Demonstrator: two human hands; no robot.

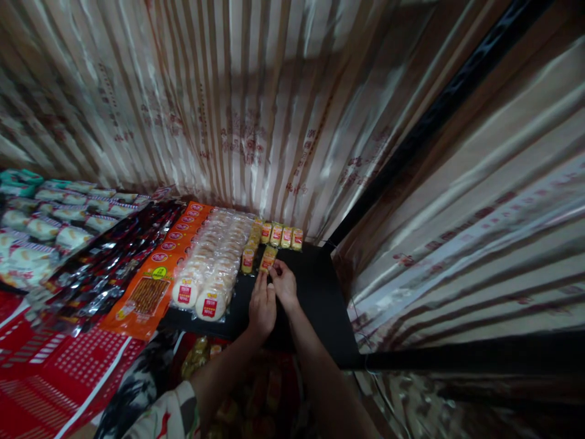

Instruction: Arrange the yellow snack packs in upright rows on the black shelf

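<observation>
My left hand point(262, 306) and my right hand point(284, 284) meet over a black tabletop point(320, 299), fingertips pinched on a small yellow-and-red snack packet point(268, 258). More of the same small packets point(281, 236) lie in a row just beyond, near the striped curtain. To the left of my hands lie rows of round white rice crackers in clear wrappers point(211, 261).
Orange snack bags point(158, 277), dark shiny packets point(109, 256) and pale wrapped cakes point(41, 228) cover the table's left side. A red patterned cloth point(55, 366) hangs at the front left. Striped satin curtains point(256, 110) close the back and right. A bag of yellow snacks point(201, 356) sits below.
</observation>
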